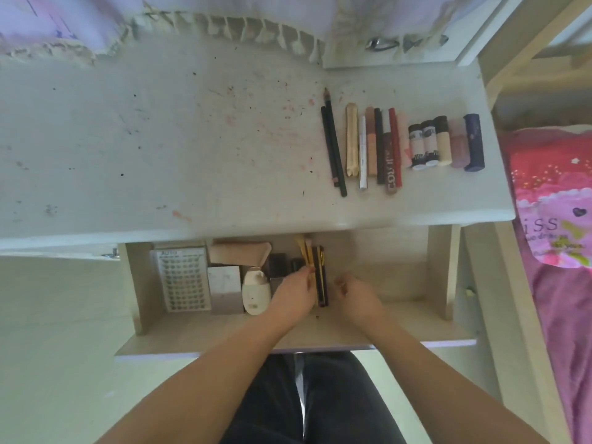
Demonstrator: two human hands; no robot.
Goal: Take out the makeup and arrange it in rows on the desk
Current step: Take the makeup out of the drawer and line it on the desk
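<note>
Dark trousers [320, 405] fill the bottom of the view, and our two bare forearms reach forward over them into the open drawer [416, 322]. Our left hand [293, 294] is closed around the handles of a few gold-handled brushes [304, 251], whose tips point away from us toward the back of the drawer. Our right hand [358, 296] hangs just to the right of them with fingers loosely curled, holding nothing that we can see. Between our hands lie two dark sticks with gold bands [321, 277], flat on the drawer floor and just beside the left hand. To the left of our left hand sit a white rounded case [254, 291], a grey box [224, 288], a card of false lashes [184, 277] and a beige pouch [240, 253] behind them.

Above the drawer, on the stained white desk [160, 139], we see one row of makeup [400, 145] at the right end: two dark pencils [333, 145], then slim tubes and sticks side by side, then short lipsticks, ending with a dark blue tube [474, 142]. A pink cloth [551, 193] hangs beyond the desk's right edge.
</note>
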